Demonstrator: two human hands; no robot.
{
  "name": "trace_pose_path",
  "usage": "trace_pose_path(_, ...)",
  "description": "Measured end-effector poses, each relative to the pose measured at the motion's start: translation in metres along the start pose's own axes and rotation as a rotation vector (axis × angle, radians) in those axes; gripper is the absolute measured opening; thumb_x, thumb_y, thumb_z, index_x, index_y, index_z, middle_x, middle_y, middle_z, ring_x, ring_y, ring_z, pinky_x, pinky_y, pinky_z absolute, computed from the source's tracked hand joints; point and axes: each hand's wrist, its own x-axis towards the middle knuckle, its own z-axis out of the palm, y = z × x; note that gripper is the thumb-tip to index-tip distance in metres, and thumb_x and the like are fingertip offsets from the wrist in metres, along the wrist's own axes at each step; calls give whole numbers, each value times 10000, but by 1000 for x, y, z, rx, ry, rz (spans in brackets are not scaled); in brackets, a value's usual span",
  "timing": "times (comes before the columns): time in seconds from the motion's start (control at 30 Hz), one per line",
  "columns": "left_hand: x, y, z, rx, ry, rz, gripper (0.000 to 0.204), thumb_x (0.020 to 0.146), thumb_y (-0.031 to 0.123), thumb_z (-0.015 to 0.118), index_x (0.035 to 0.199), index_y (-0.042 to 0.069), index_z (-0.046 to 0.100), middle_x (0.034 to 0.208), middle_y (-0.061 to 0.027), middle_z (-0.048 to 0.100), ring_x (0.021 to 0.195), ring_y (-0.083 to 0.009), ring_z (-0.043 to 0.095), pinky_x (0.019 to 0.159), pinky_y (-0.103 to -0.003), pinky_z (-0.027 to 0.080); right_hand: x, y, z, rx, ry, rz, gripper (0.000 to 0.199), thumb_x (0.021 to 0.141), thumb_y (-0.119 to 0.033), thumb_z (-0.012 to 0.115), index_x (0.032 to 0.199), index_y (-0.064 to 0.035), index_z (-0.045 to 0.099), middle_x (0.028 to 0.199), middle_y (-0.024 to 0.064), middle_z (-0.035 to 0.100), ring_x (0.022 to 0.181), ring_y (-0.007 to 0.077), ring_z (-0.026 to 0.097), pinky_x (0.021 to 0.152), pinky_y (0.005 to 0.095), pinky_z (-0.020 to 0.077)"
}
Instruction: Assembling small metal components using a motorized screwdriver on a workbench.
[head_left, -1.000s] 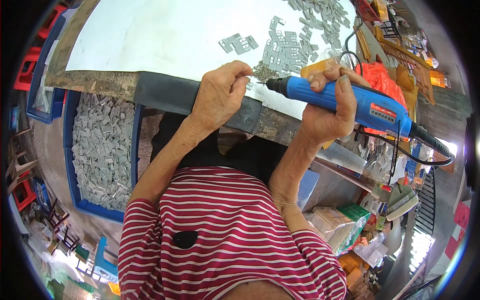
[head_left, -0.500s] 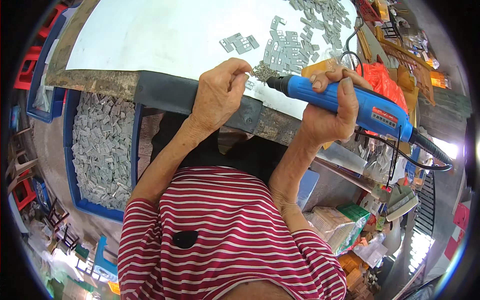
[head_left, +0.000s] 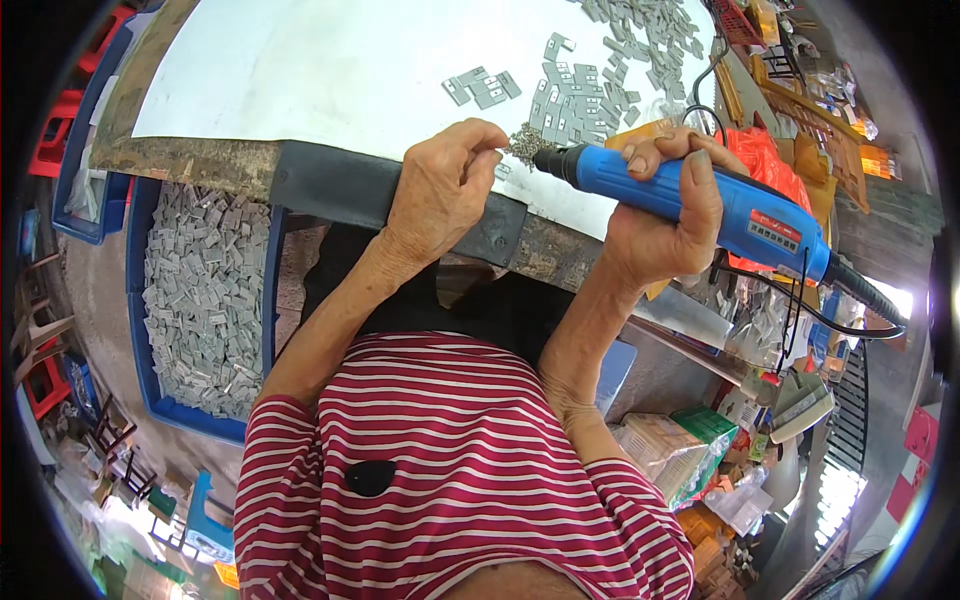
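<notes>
My right hand (head_left: 665,220) is wrapped round a blue electric screwdriver (head_left: 745,218), its black nose pointing left over the table. Close to that nose lies a small heap of metal screws (head_left: 523,143). Beside the heap is my left hand (head_left: 440,190), thumb and fingertips pinched together; whatever they hold is hidden. Flat grey pieces (head_left: 567,104) lie in a cluster just beyond the screws, and a smaller group of grey pieces (head_left: 483,88) sits to the left of them. All of these rest on a white sheet (head_left: 290,70) covering the table.
A blue crate (head_left: 138,285) full of grey pieces stands left, below the table edge. More loose grey pieces (head_left: 665,45) spread at the far right. A red plastic bag (head_left: 768,165) lies beyond the screwdriver, whose black cable (head_left: 860,330) loops right. A dark pad (head_left: 330,185) covers the table's front edge.
Both hands and the screwdriver have shifted very slightly to the right. The left hand's pinch and the right hand's grip look the same.
</notes>
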Motion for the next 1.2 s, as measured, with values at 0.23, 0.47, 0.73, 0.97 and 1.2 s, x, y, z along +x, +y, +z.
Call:
trace_pose_path(0.23, 0, 1, -1, -49, 7, -34, 97, 798, 3, 539, 882, -23, 579, 657, -66, 574, 522, -80, 497, 481, -233, 406, 1, -1, 3, -6, -6, 12, 217, 728, 2, 553, 936, 50, 509, 735, 175, 558, 515, 223, 533, 532, 344, 458)
trace_pose_path(0.47, 10, 5, -9, -91, 119, -24, 104, 791, -9, 540, 887, -21, 577, 691, -67, 598, 559, -84, 536, 504, -222, 423, 3, -5, 1, -11, -26, -2, 215, 731, 0, 552, 937, 45, 509, 741, 173, 556, 522, 220, 534, 533, 343, 459)
trace_pose_path(0.73, 42, -11, -10, 370, 111, 250, 139, 749, 25, 564, 882, -11, 582, 761, -84, 582, 636, -160, 507, 589, -282, 425, -1, -7, 1, -103, -49, 30, 230, 760, -80, 537, 967, 21, 527, 766, 149, 540, 574, 217, 513, 652, 368, 407)
trace_pose_path(0.97, 48, -15, 3, 743, 65, 394, 158, 684, 25, 605, 841, 30, 589, 813, -94, 511, 806, -229, 486, 716, -323, 418, -3, -9, -2, -98, -24, 28, 229, 758, -73, 541, 966, 21, 533, 765, 151, 542, 564, 219, 504, 630, 360, 403)
trace_pose_path(1.2, 47, -22, 6, 864, 17, 456, 194, 680, -21, 585, 869, 20, 598, 821, -91, 508, 804, -220, 480, 704, -323, 413, -4, -9, -4, -104, -41, 20, 228, 764, -80, 544, 968, 21, 534, 763, 153, 542, 564, 219, 502, 633, 362, 403)
